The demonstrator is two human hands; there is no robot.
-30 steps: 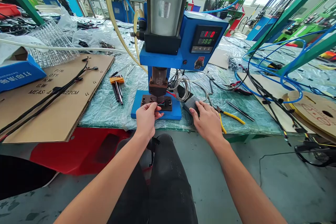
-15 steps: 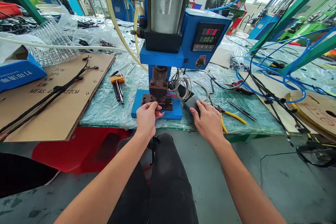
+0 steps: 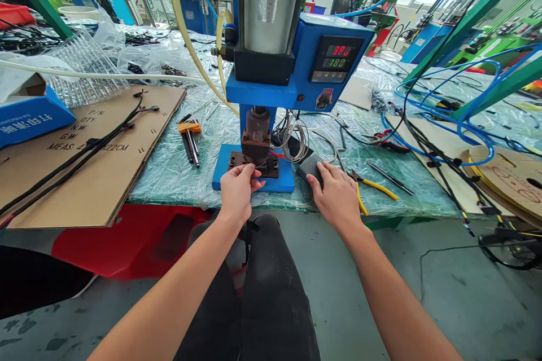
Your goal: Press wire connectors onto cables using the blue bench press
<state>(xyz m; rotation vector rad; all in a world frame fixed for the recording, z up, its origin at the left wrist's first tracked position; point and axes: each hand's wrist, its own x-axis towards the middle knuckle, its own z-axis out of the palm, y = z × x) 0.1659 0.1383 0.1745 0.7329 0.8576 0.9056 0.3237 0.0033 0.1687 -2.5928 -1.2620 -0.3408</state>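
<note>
My left hand (image 3: 237, 194) pinches thin red and dark wires (image 3: 261, 164) at a dark brown mould block (image 3: 273, 168) on the blue base plate (image 3: 283, 183) of a pneumatic press (image 3: 262, 87). The press's rust-brown ram (image 3: 257, 138) stands directly above the block, and I cannot see any gap between them. My right hand (image 3: 336, 197) lies over a grey ribbed pedal switch (image 3: 310, 167) on the table, fingers curled onto its near edge.
Plastic sheeting covers the table (image 3: 169, 180). Left of the press lie hex keys (image 3: 189, 138) and a cardboard sheet (image 3: 84, 163) bearing black wire harnesses. Yellow-handled pliers (image 3: 372, 187) lie right of my right hand, with blue tubing (image 3: 444, 135) farther right.
The view has shifted slightly, and the press controller's red reading has changed. Both hands stay in nearly the same place.
</note>
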